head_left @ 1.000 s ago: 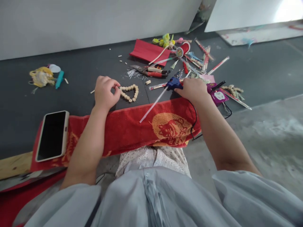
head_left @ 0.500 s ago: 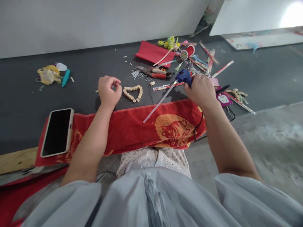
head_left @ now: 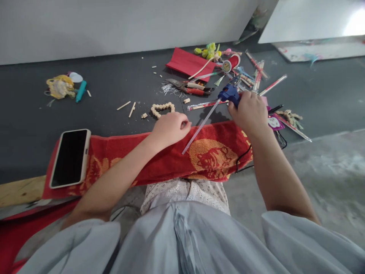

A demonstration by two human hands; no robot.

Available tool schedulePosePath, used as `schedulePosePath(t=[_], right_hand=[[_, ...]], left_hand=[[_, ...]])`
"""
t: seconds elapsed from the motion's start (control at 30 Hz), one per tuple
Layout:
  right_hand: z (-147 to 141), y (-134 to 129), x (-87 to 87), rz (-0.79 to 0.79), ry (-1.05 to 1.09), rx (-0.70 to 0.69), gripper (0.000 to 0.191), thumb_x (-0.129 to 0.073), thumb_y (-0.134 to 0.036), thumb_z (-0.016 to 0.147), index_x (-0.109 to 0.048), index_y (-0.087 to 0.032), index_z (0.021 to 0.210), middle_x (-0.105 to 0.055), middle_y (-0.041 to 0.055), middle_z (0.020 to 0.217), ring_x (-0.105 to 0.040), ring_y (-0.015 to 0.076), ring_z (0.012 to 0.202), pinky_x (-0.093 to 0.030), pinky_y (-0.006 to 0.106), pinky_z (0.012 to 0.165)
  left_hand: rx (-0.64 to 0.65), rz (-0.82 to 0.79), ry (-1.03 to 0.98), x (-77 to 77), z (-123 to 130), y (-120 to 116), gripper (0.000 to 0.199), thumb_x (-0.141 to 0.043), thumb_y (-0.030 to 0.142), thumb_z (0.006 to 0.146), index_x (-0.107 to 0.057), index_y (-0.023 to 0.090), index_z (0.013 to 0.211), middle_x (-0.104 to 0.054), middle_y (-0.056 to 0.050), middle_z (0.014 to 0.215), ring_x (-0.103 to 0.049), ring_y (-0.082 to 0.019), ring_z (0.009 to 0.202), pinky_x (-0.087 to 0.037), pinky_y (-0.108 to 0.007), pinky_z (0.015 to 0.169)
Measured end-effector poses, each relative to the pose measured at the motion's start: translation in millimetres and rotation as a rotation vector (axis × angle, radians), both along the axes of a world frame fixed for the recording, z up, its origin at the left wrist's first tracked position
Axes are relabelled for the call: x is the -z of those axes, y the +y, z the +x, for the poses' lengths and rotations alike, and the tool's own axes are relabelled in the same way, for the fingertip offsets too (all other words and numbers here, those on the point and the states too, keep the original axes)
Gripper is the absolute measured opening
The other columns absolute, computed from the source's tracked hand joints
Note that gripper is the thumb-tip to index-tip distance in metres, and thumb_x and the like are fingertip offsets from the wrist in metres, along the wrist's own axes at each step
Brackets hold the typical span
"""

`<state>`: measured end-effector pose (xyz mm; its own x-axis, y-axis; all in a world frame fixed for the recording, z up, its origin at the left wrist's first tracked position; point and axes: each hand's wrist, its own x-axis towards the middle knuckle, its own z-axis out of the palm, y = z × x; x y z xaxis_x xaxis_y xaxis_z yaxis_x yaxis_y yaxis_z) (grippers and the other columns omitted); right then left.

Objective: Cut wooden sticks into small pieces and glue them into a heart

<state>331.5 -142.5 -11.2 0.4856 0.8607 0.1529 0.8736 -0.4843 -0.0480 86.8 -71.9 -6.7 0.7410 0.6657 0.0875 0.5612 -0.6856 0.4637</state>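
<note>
My right hand [head_left: 252, 112] is wrapped round a blue hot glue gun [head_left: 229, 94]. From the gun's back end a long translucent glue stick [head_left: 201, 127] slants down over a red towel [head_left: 159, 160]. My left hand [head_left: 171, 129] hovers at the towel's far edge, left of the stick and seemingly apart from it. Its fingers are curled closed; anything inside them is hidden. Just behind it, a heart-shaped ring of small pale pieces [head_left: 162, 106] lies on the dark table, its front part covered by the hand. Short wooden sticks [head_left: 123, 105] and a small pale piece [head_left: 144, 115] lie left of the ring.
Pruning shears [head_left: 196, 89], a red sheet [head_left: 189, 62] and a red thread spool [head_left: 230, 63] lie behind, with several wrapped sticks [head_left: 258, 76] to the right. A phone [head_left: 70, 158] rests on the towel's left end. Yellow yarn [head_left: 59, 86] sits far left. The gun's black cord [head_left: 241, 156] hangs at right.
My left hand has moved right and toward me, from left of the ring to in front of it, uncovering the short sticks. My right hand keeps hold of the glue gun. The view has shifted slightly.
</note>
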Motion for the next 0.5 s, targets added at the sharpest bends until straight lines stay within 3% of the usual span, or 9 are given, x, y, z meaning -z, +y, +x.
schedulePosePath(t=[0.13,0.2,0.33,0.5], right_hand=[[-0.8,-3.9,1.5,0.048,0.009,-0.018,0.048,-0.042,-0.036,0.095,-0.052,-0.005,0.131,-0.063,0.0272,0.127,-0.056,0.0393,0.122,-0.046,0.049,0.097],[1.9,-6.5,3.6,0.093,0.028,-0.030,0.046,-0.043,-0.036,0.094,-0.052,-0.008,0.129,-0.064,0.0253,0.125,-0.057,0.0389,0.122,-0.047,0.050,0.097],[12.6,-10.1,9.5,0.198,0.107,-0.124,0.041,-0.043,-0.036,0.093,-0.051,-0.019,0.129,-0.063,0.0202,0.129,-0.057,0.0368,0.123,-0.046,0.052,0.099],[17.5,-4.9,13.7,0.318,0.255,-0.203,0.046,-0.045,-0.035,0.090,-0.049,-0.018,0.132,-0.064,0.0210,0.128,-0.060,0.0326,0.119,-0.045,0.049,0.102]], left_hand=[[0.098,-0.091,0.083,-0.2,13.7,-22.5,0.042,-0.041,0.039,0.098,-0.071,0.016,0.080,-0.075,-0.010,0.085,-0.067,-0.022,0.076,-0.040,-0.035,0.066],[0.144,-0.113,0.038,-3.2,13.2,-30.9,0.047,-0.035,0.042,0.101,-0.069,0.016,0.080,-0.076,-0.012,0.088,-0.068,-0.021,0.077,-0.042,-0.035,0.066],[0.162,-0.167,-0.090,-11.3,-0.1,-37.3,0.054,-0.024,0.037,0.104,-0.064,0.019,0.072,-0.072,-0.008,0.075,-0.067,-0.018,0.072,-0.045,-0.032,0.067],[0.055,-0.017,0.065,-9.0,-27.8,-23.3,0.033,-0.044,0.031,0.095,-0.067,0.020,0.074,-0.073,-0.006,0.076,-0.065,-0.018,0.067,-0.040,-0.031,0.060]])
